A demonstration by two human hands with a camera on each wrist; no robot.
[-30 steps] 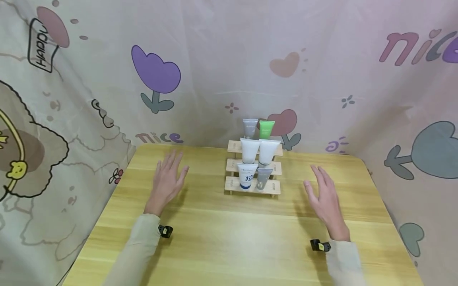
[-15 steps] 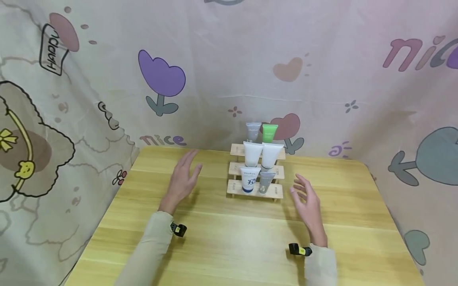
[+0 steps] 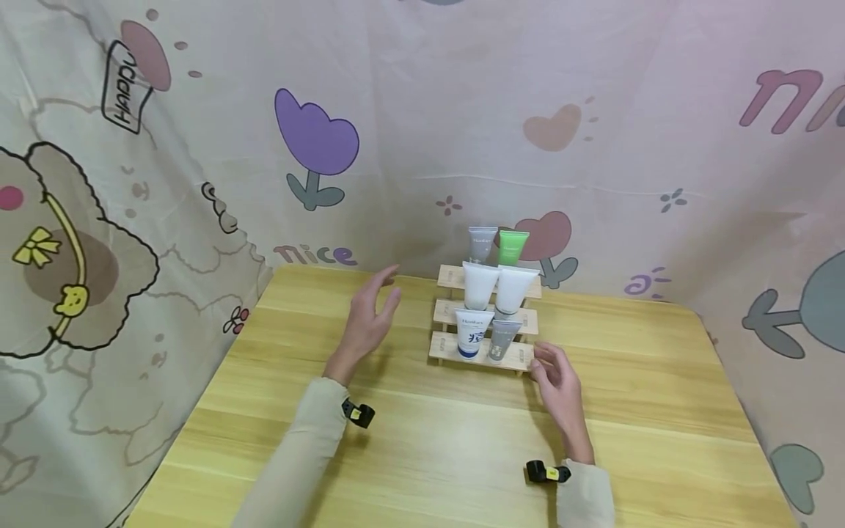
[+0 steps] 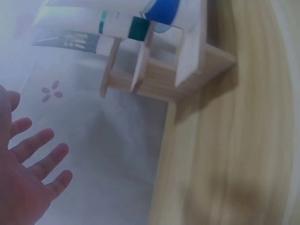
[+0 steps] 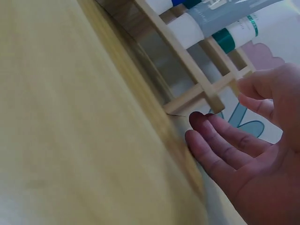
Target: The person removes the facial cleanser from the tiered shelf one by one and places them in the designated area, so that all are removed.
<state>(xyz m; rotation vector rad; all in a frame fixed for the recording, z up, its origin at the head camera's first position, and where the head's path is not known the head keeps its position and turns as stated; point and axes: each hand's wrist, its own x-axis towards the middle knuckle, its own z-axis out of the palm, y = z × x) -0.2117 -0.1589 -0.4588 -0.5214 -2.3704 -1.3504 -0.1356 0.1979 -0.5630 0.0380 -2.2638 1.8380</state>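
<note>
A three-tier wooden display rack (image 3: 445,346) stands towards the back of the table, with squeeze tubes upright on its steps. The lowest step bears a white tube with a blue cap (image 3: 469,331) and a small grey tube (image 3: 505,337). Two white tubes, one left (image 3: 480,284) and one right (image 3: 515,288), fill the middle; a grey tube (image 3: 482,242) and a green tube (image 3: 512,247) stand on top. My left hand (image 3: 365,323) hovers left of the rack, fingers spread. My right hand (image 3: 561,385) is at the lowest step's right end, fingers slightly bent; contact is unclear.
The rack stands on a light wooden table (image 3: 436,455). Behind it hangs a printed cloth (image 3: 409,132), close to the table's back edge, and it continues along the left and right sides. Black wrist cameras, one left (image 3: 359,413) and one right (image 3: 547,472), are strapped on.
Both hands have moved inward towards the rack, the right one reaching its lower right end. The right fingers have bent somewhat. The rack and tubes stay in place while the head view shifts slightly.
</note>
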